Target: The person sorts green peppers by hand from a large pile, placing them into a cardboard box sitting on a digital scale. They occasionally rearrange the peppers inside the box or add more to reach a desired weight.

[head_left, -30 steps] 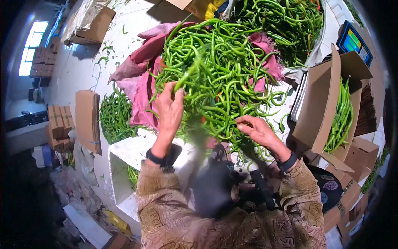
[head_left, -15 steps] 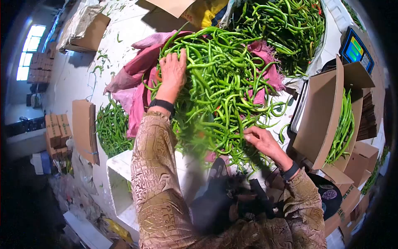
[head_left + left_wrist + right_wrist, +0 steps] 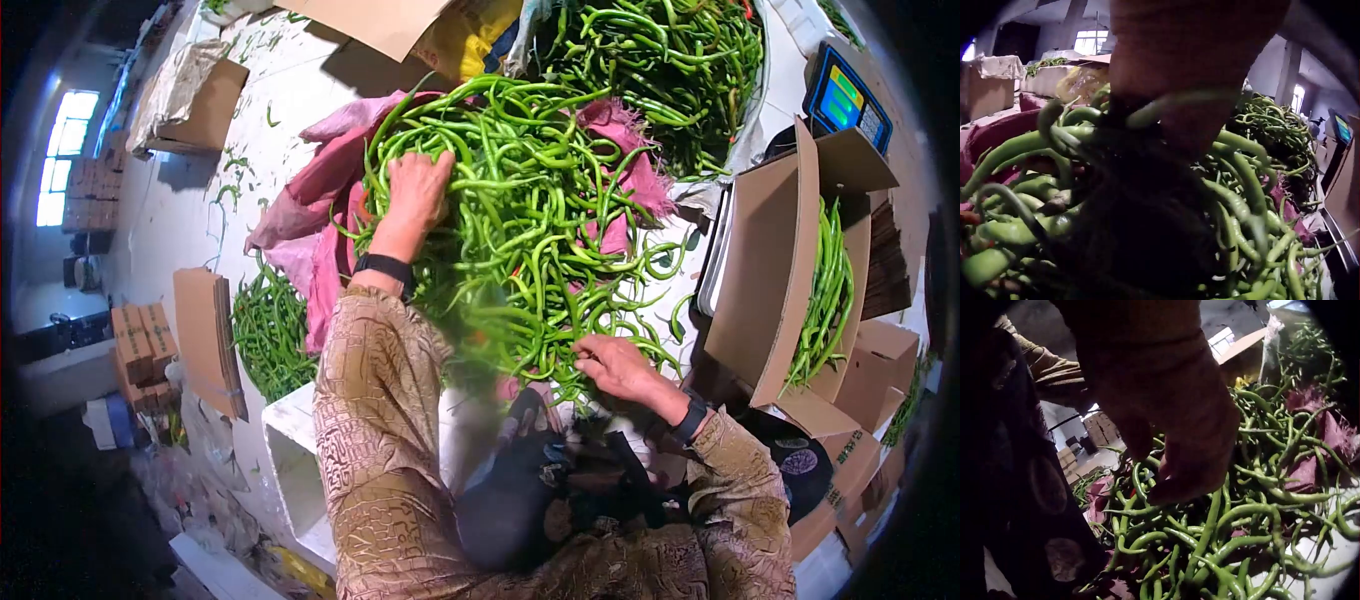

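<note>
A heap of long green chili peppers (image 3: 520, 230) lies on pink woven cloth (image 3: 300, 220). My left hand (image 3: 415, 190) reaches into the heap's left side, fingers curled down among the peppers and tips hidden. In the left wrist view a blurred green chili pepper (image 3: 1179, 103) crosses that hand, which grips it. At the heap's near right edge my right hand (image 3: 618, 365) hovers low, fingers loosely bent and nothing seen between them. The right wrist view has the same hand (image 3: 1179, 437) dark, just above several peppers.
On the right stands an open cardboard box (image 3: 765, 270) with peppers inside, a scale with a lit display (image 3: 848, 95) behind it. A large sack of peppers (image 3: 660, 80) sits at the back. Left are a white crate (image 3: 285, 430), flat cardboard (image 3: 205, 335) and another pepper pile (image 3: 268, 335).
My left hand has gone from holding up a pepper near the heap's middle to the far left of the heap, where its fingers have curled in. The right hand has stayed near the right edge.
</note>
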Motion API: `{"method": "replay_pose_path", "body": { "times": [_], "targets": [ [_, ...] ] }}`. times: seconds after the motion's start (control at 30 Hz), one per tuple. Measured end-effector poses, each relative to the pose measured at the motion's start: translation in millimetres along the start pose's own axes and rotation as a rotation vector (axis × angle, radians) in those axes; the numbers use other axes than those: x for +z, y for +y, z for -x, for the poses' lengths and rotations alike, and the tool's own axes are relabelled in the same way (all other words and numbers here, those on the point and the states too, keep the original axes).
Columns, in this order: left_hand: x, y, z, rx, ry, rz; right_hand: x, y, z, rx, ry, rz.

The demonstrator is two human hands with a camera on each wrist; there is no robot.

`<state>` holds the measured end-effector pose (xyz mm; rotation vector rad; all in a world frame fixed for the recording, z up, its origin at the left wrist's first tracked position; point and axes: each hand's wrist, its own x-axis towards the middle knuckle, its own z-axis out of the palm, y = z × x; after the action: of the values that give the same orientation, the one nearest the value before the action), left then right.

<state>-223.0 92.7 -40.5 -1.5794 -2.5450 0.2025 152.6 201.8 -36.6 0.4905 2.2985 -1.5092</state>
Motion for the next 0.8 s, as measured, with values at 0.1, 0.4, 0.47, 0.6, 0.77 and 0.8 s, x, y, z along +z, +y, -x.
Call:
{"method": "replay_pose_path", "body": {
  "times": [0.1, 0.4, 0.47, 0.6, 0.77, 0.8],
  "targets": [
    [-9.7, -1.6, 11.7, 0.138, -0.094, 0.088, -8.3, -4.5, 6.0, -0.145, -0.008, 0.212],
    [-30.9, 25.0, 47.0, -0.096, -0.011, 0.245, -16.2, -2.6, 16.1, -0.126, -0.101, 0.507],
    [-19.1, 34.3, 42.2, -0.187, -0.083, 0.279, -16.0, -16.2, 16.9, -0.171, -0.206, 0.596],
    [-67.2, 43.1, 42.8, -0.179, -0.096, 0.188, -34.9, -46.4, 41.9, -0.293, -0.130, 0.619],
    [-129.8, 36.2, 66.1, -0.224, 0.050, 0.338, -62.8, -71.4, 72.0, -0.347, -0.116, 0.657],
    [-148.6, 38.6, 68.4, -0.249, 0.066, 0.361, -66.4, -75.8, 78.9, -0.348, -0.112, 0.658]
  ]
}}
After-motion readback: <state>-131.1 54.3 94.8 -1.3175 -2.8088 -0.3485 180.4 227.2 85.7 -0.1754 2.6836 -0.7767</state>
